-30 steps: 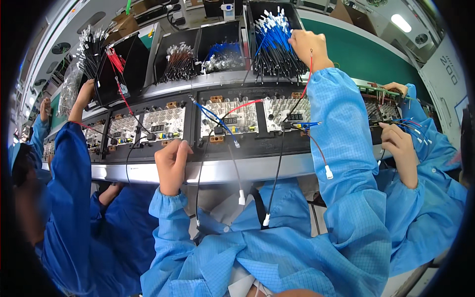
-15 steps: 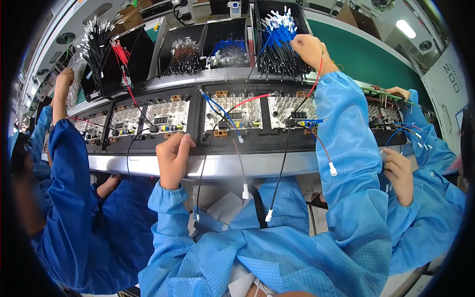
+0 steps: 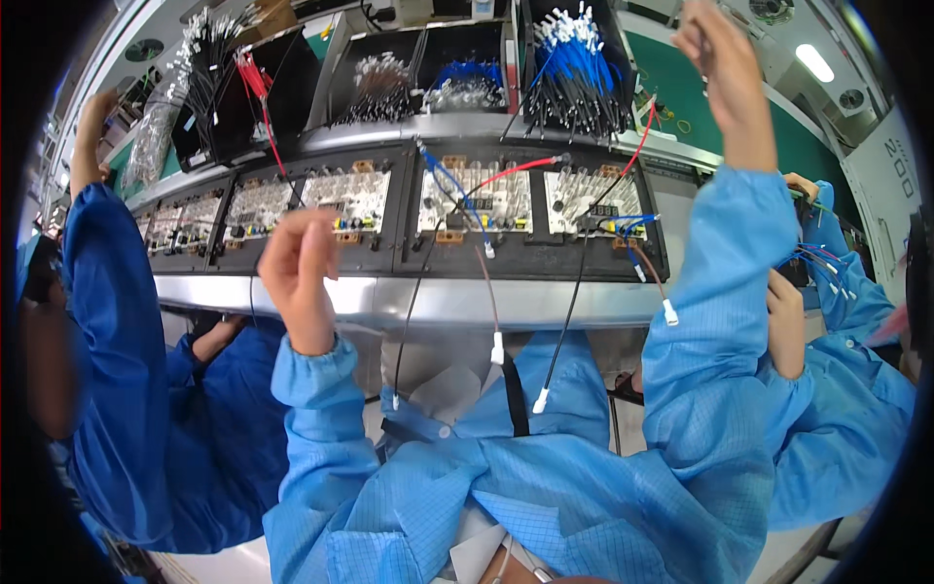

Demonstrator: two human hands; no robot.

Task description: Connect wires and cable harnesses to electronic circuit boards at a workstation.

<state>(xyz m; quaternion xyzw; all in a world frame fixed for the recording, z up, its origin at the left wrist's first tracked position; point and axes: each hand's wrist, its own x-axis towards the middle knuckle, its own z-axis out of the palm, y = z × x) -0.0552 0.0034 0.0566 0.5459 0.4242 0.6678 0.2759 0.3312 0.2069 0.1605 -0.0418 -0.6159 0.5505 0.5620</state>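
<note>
My left hand [image 3: 302, 277], slightly blurred, hovers over the metal front rail with its fingers curled and nothing visible in it. My right hand [image 3: 725, 83] is raised at the upper right, its fingers apart and bent, beyond the board row. In front of me lie a circuit board [image 3: 449, 206] and a second circuit board [image 3: 564, 204], each with a small digit display, in a black tray [image 3: 506, 261]. Red, blue, black and brown wires spread from them. A black wire [image 3: 566, 341] and a brown wire [image 3: 488, 292] hang over the rail, ending in white connectors.
Black bins behind the boards hold blue wires [image 3: 574, 78], brown wires [image 3: 375, 88] and red wires [image 3: 255, 78]. A co-worker in a dark blue sleeve [image 3: 112, 282] works at left; another co-worker's hand [image 3: 786, 321] is at right. The metal rail [image 3: 525, 300] runs along the front.
My right hand has moved away from the blue-wire bin, up and to the right. My left hand has shifted left and slightly nearer to me. The whole view has turned slightly.
</note>
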